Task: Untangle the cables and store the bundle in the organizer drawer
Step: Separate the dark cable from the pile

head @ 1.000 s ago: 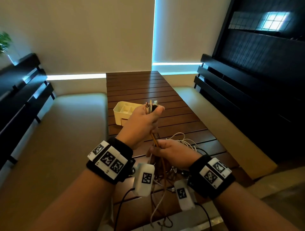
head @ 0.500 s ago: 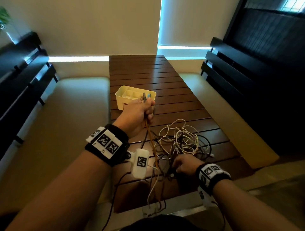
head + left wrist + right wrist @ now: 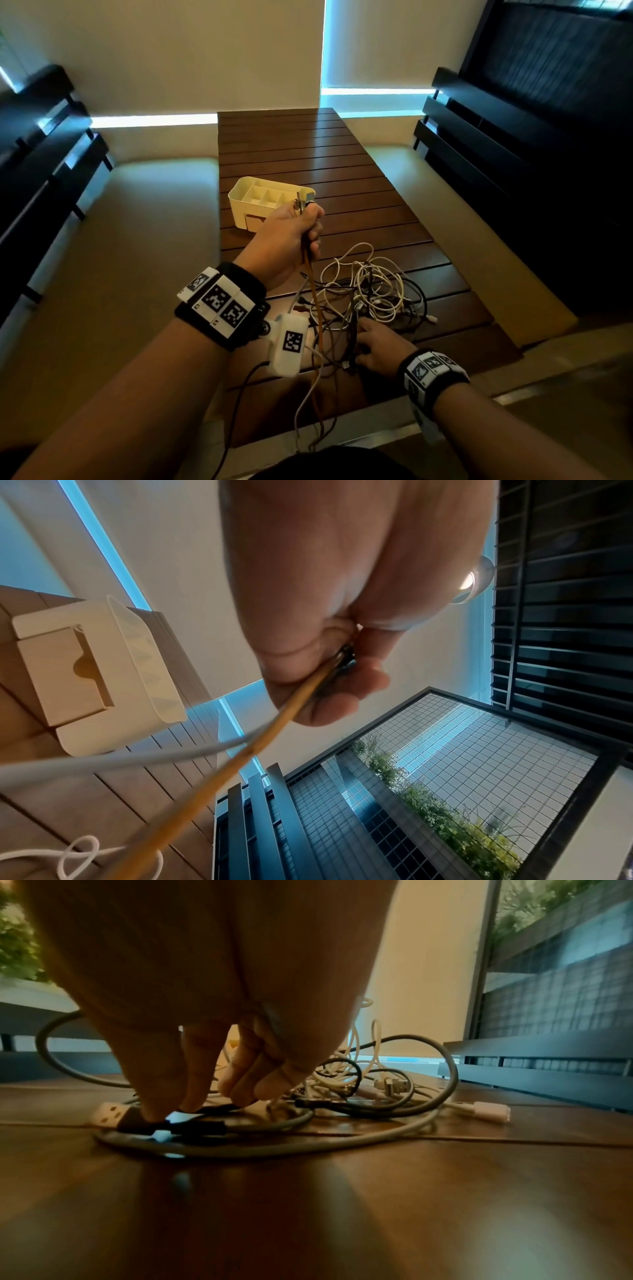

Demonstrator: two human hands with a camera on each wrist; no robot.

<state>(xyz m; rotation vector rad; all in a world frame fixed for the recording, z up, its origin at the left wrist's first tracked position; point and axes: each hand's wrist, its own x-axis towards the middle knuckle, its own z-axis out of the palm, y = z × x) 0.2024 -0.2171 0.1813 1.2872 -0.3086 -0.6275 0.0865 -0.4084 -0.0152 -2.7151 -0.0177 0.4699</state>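
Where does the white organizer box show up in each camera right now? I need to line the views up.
Head: the organizer box stands mid-table, just behind the left hand.
Left wrist: it fills the left edge, drawer front facing the camera.
Right wrist: not clearly in view; the right hand blocks that direction.
Shared landmark: the slatted wooden table.

The far half of the slatted table point(image 3: 308, 144) is left bare up to its far edge, so passage is available there. The middle, toward the left edge, is occupied by the white organizer point(image 3: 246, 202), with its drawer front blocked by the raised left hand point(image 3: 284, 240). The near half is covered by the cable tangle point(image 3: 370, 294), into which the right hand point(image 3: 380, 349) is pressed. Strands are hung over the near edge. A bare strip is left along the right edge.
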